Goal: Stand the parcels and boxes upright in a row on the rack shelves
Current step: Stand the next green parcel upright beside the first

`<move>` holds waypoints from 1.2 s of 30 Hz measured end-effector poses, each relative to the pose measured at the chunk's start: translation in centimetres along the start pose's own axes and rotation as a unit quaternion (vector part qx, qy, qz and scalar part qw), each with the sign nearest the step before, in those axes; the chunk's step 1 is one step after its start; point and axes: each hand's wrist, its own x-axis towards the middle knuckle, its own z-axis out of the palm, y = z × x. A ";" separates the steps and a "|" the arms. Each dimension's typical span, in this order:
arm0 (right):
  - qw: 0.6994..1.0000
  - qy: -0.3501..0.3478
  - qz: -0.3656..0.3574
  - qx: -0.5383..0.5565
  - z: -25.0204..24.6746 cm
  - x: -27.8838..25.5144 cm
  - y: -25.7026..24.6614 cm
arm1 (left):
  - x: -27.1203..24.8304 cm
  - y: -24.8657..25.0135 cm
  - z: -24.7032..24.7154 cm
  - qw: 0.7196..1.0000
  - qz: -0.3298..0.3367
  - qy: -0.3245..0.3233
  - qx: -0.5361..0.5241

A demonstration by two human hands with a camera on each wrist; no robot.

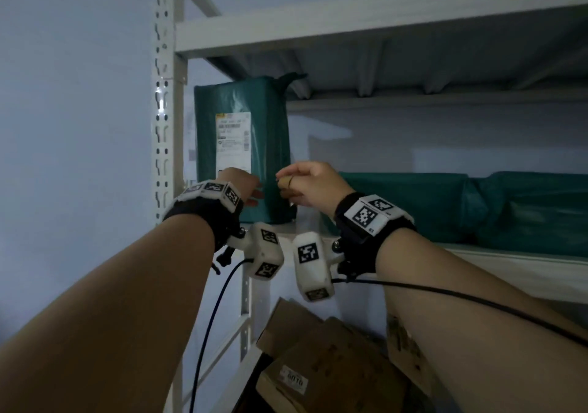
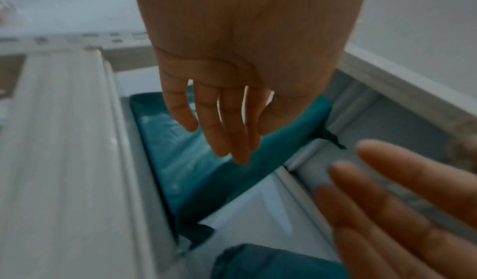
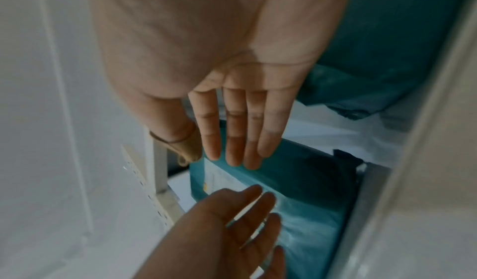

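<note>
At the shelf's left end you have one green parcel upright against the post, both your left hand and right hand open-fingered beside it, while other parcels to its right still lie flat.

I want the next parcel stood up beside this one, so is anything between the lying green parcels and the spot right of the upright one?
Only the right hand, which hovers open beside the upright parcel, occupies that spot. Otherwise bare shelf separates it from the lying green parcels. The left hand is at the upright parcel's front.
</note>
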 end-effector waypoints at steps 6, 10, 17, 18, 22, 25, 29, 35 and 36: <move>0.965 0.211 -0.030 -0.152 -6.6 -0.9 -1.9 | -0.6 2.8 3.7 0.989 -0.025 -0.126 -0.073; 0.907 0.215 0.118 -0.343 -11.5 -2.5 -0.7 | -0.2 3.2 5.9 0.976 -0.020 -0.192 0.099; 0.873 0.213 0.213 -0.383 -14.6 -4.9 2.2 | -1.6 2.7 9.2 0.983 0.019 -0.105 0.151; 0.876 0.215 0.206 -0.380 -14.7 -5.1 2.3 | -1.9 2.7 9.5 0.985 0.023 -0.088 0.149; 0.876 0.252 0.161 -0.378 -15.5 -5.9 3.1 | -1.1 2.3 9.4 0.946 0.069 -0.047 0.312; 0.884 0.268 0.144 -0.354 -16.1 -6.3 3.4 | 0.6 2.3 9.5 0.943 0.015 -0.011 0.331; 0.904 0.285 0.150 -0.280 -16.6 -6.4 3.3 | -4.2 4.6 8.0 0.972 0.065 0.050 0.219; 0.936 0.284 0.116 -0.170 -16.8 -6.8 2.5 | -6.2 6.6 6.4 0.980 0.087 0.155 0.085; 0.939 0.288 0.102 -0.156 -17.1 -6.8 2.4 | -5.6 6.8 6.3 0.982 0.061 0.169 -0.050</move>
